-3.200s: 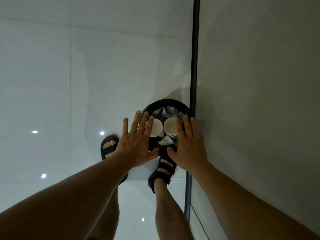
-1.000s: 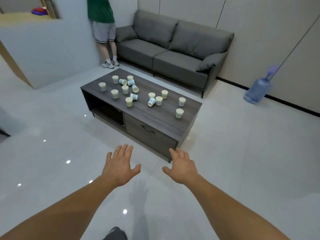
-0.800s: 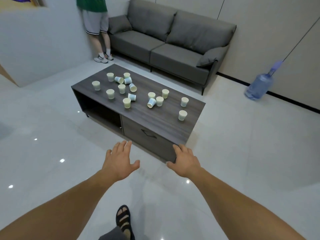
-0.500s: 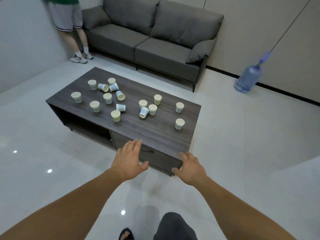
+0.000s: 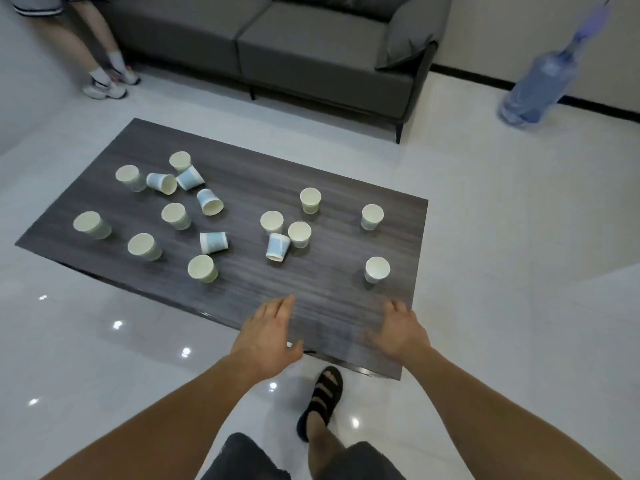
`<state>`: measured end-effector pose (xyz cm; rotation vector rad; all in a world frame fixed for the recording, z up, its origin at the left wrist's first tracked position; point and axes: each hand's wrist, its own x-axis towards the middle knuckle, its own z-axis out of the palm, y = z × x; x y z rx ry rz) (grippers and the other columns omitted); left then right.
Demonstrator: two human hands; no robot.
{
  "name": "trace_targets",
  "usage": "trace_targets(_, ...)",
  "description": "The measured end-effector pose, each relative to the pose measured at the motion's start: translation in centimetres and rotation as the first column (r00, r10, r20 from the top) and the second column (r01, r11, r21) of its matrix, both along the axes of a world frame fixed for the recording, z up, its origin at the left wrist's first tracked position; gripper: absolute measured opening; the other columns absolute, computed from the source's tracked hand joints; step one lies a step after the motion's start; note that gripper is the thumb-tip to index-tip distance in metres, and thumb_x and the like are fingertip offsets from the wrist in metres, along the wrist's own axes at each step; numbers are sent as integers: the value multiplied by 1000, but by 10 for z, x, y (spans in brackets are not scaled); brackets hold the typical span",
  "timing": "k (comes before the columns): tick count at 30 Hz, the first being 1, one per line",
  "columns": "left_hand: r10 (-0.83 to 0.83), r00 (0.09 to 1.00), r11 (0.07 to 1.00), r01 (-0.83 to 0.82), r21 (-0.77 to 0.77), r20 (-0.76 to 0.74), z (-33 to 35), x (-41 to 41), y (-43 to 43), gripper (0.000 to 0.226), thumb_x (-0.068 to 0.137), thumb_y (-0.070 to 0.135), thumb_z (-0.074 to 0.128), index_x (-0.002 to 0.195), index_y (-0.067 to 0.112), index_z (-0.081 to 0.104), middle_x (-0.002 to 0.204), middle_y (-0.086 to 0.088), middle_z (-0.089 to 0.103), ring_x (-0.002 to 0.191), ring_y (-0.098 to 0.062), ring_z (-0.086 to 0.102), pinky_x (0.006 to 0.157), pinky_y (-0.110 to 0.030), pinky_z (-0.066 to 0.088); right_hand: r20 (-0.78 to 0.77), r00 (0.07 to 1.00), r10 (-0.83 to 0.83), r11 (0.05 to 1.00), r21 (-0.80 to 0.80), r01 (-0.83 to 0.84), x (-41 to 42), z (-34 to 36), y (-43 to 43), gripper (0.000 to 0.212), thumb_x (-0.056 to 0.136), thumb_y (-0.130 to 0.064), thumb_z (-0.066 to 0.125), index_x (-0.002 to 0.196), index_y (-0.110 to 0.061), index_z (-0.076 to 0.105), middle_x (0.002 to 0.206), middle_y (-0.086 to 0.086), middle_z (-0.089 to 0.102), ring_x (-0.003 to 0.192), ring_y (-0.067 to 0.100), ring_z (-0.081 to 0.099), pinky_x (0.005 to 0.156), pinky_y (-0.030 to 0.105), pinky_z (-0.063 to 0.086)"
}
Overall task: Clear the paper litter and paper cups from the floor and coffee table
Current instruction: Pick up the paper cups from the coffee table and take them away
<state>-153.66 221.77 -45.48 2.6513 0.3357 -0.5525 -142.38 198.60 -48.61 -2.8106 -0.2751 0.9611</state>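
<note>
The step is collecting the cups (image 5: 299, 233) on the table (image 5: 242, 285): my left hand (image 5: 266, 337) and right hand (image 5: 401, 332) are empty, fingers (image 5: 282, 304) loosely spread. Next, probably, I must grasp the nearest cup (image 5: 376, 269).

Wearer's own view of their body. Both arms are bare, with no sleeves in sight. The left hand (image 5: 268, 336) and the right hand (image 5: 401, 332) are bare as well, and the right one is slightly blurred. Dark charcoal shorts (image 5: 242, 459) in a plain matte fabric cover both thighs. One foot shows, in a black open-toed sandal (image 5: 323, 393) with three broad straps across the top of the foot and toes visible at the front. The shin above it is bare.
</note>
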Motion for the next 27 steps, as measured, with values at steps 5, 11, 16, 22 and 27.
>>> trace_targets(5,-44,998,995,39,-88,-50,-52,80,10,87,84,48,58,152,23,9,154,0,23,140,-19,23,115,-38,26,12,995,-94,995,-18,95,81,-43,21,83,87,-50,59,153,-27,14,154,2,22,134,31,33,103,43,39)
trace_targets(11,-117,992,976,105,-192,-53,-132,152,16,91,83,45,61,153,21,7,155,-1,21,140,-17,22,115,-33,25,43,987,-157,984,-72,160,145,-123,39,85,85,-47,66,151,-29,16,159,4,11,134,38,34,102,45,41)
trace_targets(16,-178,983,943,159,-291,-40,-177,186,21,93,82,43,64,153,21,7,155,-1,22,140,-16,21,114,-28,23,18,974,-226,970,-83,227,164,-165,47,80,86,-39,68,150,-26,22,152,9,26,129,37,40,98,44,44)
trace_targets(22,-209,976,914,175,-366,-55,-188,219,41,100,76,42,71,152,20,10,155,-1,24,141,-17,22,113,-30,25,-24,972,-235,950,207,234,149,-141,92,78,82,-53,66,147,-28,31,140,1,43,119,22,52,90,35,44)
trace_targets(27,-199,980,847,178,-502,13,-177,236,58,89,63,43,78,140,33,35,137,9,49,125,-13,46,98,-34,44,-87,994,-73,913,394,102,146,-111,122,79,81,-58,66,148,-36,30,147,-11,40,130,9,43,103,32,42)
